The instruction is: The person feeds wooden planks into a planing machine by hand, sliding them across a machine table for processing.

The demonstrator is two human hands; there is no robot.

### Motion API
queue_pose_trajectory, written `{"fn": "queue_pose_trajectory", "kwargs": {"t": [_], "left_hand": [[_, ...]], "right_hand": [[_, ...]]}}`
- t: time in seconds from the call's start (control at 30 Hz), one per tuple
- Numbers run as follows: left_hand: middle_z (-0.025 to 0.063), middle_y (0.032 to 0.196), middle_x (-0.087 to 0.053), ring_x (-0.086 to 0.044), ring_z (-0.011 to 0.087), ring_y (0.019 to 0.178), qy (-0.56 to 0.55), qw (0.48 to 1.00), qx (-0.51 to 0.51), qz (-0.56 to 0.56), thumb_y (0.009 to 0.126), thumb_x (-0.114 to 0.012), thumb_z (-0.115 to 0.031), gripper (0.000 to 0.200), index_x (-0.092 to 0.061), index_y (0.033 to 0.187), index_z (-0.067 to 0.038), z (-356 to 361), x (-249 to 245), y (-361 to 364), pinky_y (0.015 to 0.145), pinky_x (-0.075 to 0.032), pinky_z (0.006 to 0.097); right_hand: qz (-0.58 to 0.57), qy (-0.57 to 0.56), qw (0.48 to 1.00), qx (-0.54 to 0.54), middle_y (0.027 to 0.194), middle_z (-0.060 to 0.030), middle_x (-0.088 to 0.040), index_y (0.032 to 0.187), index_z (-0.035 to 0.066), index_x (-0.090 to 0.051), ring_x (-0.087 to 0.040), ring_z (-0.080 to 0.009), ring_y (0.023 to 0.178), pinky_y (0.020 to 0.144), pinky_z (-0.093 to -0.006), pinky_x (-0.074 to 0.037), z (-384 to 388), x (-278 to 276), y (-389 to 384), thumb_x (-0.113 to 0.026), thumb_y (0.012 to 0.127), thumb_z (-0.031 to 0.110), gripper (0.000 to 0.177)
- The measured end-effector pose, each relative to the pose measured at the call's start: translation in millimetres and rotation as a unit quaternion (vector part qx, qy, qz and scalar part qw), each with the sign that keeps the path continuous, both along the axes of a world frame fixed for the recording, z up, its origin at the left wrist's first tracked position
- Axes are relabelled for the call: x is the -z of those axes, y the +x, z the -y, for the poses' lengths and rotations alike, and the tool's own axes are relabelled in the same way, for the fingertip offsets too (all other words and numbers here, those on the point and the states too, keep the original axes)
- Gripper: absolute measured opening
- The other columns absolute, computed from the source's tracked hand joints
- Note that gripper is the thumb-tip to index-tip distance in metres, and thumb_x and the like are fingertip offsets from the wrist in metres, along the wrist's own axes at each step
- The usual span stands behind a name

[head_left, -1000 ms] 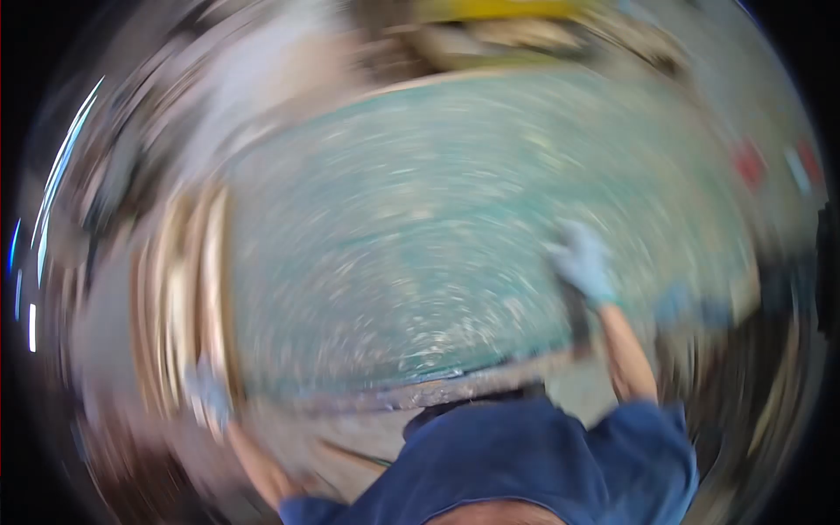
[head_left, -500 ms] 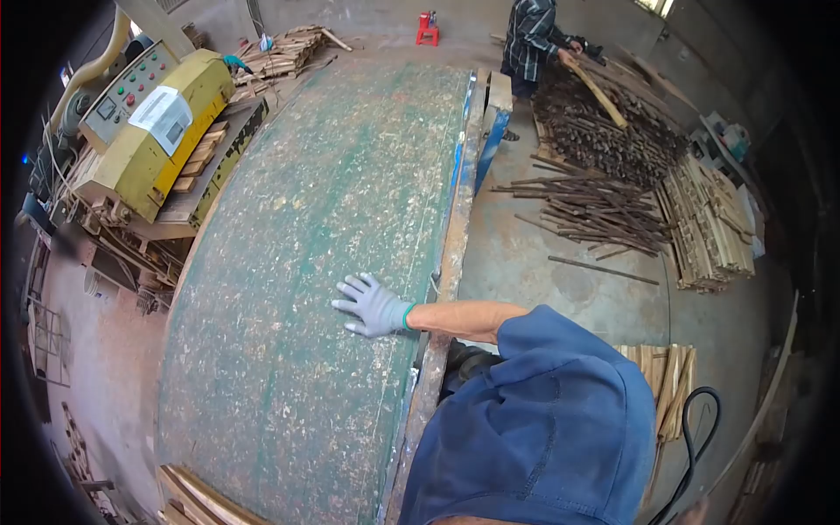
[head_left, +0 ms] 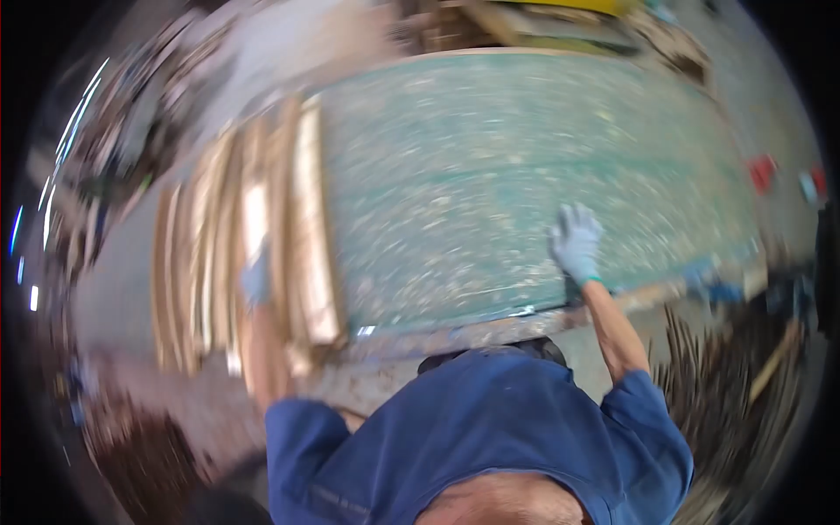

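My right hand, in a light grey glove with a green cuff, lies on the worn green tabletop. Its fingers look spread, and nothing is in it. On the left side of the table, my gloved left hand is at a row of long wooden strips. Motion blur smears its fingers, so whether they grip a strip cannot be made out. The strips lie side by side, pointing away from me, with some ends at the near table edge.
Dark sticks are piled on the floor at the right, and another dark bundle sits at the lower left. A red object stands beyond the table's right end. Part of a yellow machine shows at the far side.
My view has swung left, bringing the wooden strips and my left hand into sight. My right hand still rests spread on the tabletop.
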State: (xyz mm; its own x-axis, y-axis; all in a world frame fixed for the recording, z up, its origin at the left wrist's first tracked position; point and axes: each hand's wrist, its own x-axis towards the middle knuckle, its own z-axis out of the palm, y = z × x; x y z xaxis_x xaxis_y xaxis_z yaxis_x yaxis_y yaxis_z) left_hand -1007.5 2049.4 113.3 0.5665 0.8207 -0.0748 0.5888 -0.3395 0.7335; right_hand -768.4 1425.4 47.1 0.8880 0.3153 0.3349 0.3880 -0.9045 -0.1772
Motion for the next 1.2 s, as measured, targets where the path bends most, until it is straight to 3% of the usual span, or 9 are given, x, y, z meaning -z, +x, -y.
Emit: {"fn": "queue_pose_trajectory", "kwargs": {"t": [0.07, 0.27, 0.47, 0.7, 0.9, 1.03, 1.07, 1.13, 1.2], "left_hand": [[0.0275, 0.119, -0.065, -0.061, 0.0415, 0.114, 0.095, 0.968, -0.119, -0.199, 0.077, -0.054, -0.08, 0.095, -0.065, 0.121, 0.003, 32.9, 6.0, 17.9, 0.096, -0.048, 0.0457], [0.0266, 0.103, -0.07, -0.068, 0.0386, 0.099, -0.058, 0.995, -0.086, 0.007, 0.075, -0.067, -0.072, 0.081, -0.07, 0.106, 0.002, 199.2, -11.5, 70.9, 0.086, -0.052, 0.0448], [0.0295, 0.103, -0.068, -0.067, 0.0417, 0.099, -0.054, 0.998, -0.033, -0.013, 0.079, -0.067, -0.067, 0.074, -0.066, 0.101, 0.004, 280.1, -16.2, 101.0, 0.087, -0.051, 0.0473], [0.0358, 0.11, -0.062, -0.061, 0.0486, 0.106, -0.063, 0.993, 0.1, -0.019, 0.087, -0.056, -0.065, 0.079, -0.055, 0.115, 0.009, 387.3, 13.4, 157.0, 0.091, -0.049, 0.0501], [0.035, 0.133, -0.051, -0.053, 0.0445, 0.124, -0.149, 0.979, 0.14, 0.005, 0.073, -0.077, -0.06, 0.106, -0.035, 0.139, 0.012, 446.4, 1.8, 203.7, 0.102, -0.044, 0.0432], [0.0117, 0.096, -0.074, -0.067, 0.0184, 0.083, -0.312, 0.902, 0.201, 0.219, 0.076, -0.085, -0.034, 0.049, -0.071, 0.103, 0.004, 426.5, 38.5, 220.0, 0.077, -0.052, 0.0326], [0.0104, 0.096, -0.074, -0.067, 0.0182, 0.083, -0.285, 0.921, 0.197, 0.175, 0.076, -0.085, -0.034, 0.049, -0.071, 0.104, 0.004, 418.8, 31.4, 215.5, 0.077, -0.052, 0.0328], [0.0101, 0.1, -0.072, -0.067, 0.018, 0.086, -0.282, 0.916, 0.196, 0.204, 0.078, -0.084, -0.033, 0.051, -0.067, 0.109, 0.004, 411.4, 21.6, 198.4, 0.078, -0.051, 0.033], [0.0106, 0.107, -0.069, -0.065, 0.0178, 0.092, -0.263, 0.913, 0.174, 0.261, 0.079, -0.082, -0.032, 0.057, -0.06, 0.118, 0.004, 403.7, 20.6, 181.8, 0.081, -0.051, 0.0326]], "right_hand": [[0.007, 0.042, 0.999, -0.032, 0.131, -0.0235, -0.052, 0.13, 0.007, -0.054, -0.044, -0.0422, 0.127, 0.106, -0.0584, -0.031, -31.2, -3.4, 4.1, -0.062, 0.085, 0.039, 0.056], [-0.208, 0.302, 0.89, -0.27, 0.143, -0.0272, -0.041, 0.143, 0.005, -0.04, -0.045, -0.0464, 0.128, 0.108, -0.0476, -0.038, -185.3, -48.2, -88.5, -0.071, 0.08, 0.049, 0.083], [-0.275, 0.143, 0.938, -0.156, 0.152, -0.0304, -0.027, 0.15, 0.006, -0.033, -0.037, -0.0479, 0.136, 0.112, -0.049, -0.034, -130.7, -72.3, -117.0, -0.079, 0.069, 0.057, 0.106], [-0.277, 0.317, 0.906, -0.047, 0.147, -0.0244, -0.042, 0.149, -0.002, -0.033, -0.04, -0.0348, 0.139, 0.114, -0.0419, -0.033, -1.2, -54.7, -92.5, -0.086, 0.069, 0.03, 0.101], [-0.27, 0.312, 0.885, 0.216, 0.131, -0.0243, -0.059, 0.144, -0.005, -0.04, -0.061, -0.031, 0.116, 0.1, -0.039, -0.047, 97.1, -57.3, -81.3, -0.081, 0.075, 0.046, 0.095], [-0.348, 0.371, 0.855, 0.101, 0.114, -0.0203, -0.068, 0.14, -0.007, -0.044, -0.066, -0.0262, 0.105, 0.093, -0.0366, -0.051, 97.2, -67.4, -92.5, -0.083, 0.073, 0.041, 0.091], [-0.283, 0.392, 0.876, -0.003, 0.121, -0.0222, -0.063, 0.144, -0.004, -0.039, -0.063, -0.0306, 0.111, 0.096, -0.0399, -0.05, 90.2, -66.8, -92.4, -0.085, 0.071, 0.037, 0.096], [-0.206, 0.223, 0.951, 0.064, 0.137, -0.0259, -0.051, 0.149, 0.0, -0.031, -0.054, -0.037, 0.125, 0.103, -0.0428, -0.046, 72.4, -89.5, -101.8, -0.089, 0.063, 0.035, 0.109], [-0.3, 0.261, 0.917, 0.04, 0.147, -0.0259, -0.041, 0.15, -0.001, -0.028, -0.043, -0.0356, 0.135, 0.109, -0.0426, -0.039, 81.5, -95.8, -97.5, -0.091, 0.059, 0.033, 0.116]]}}
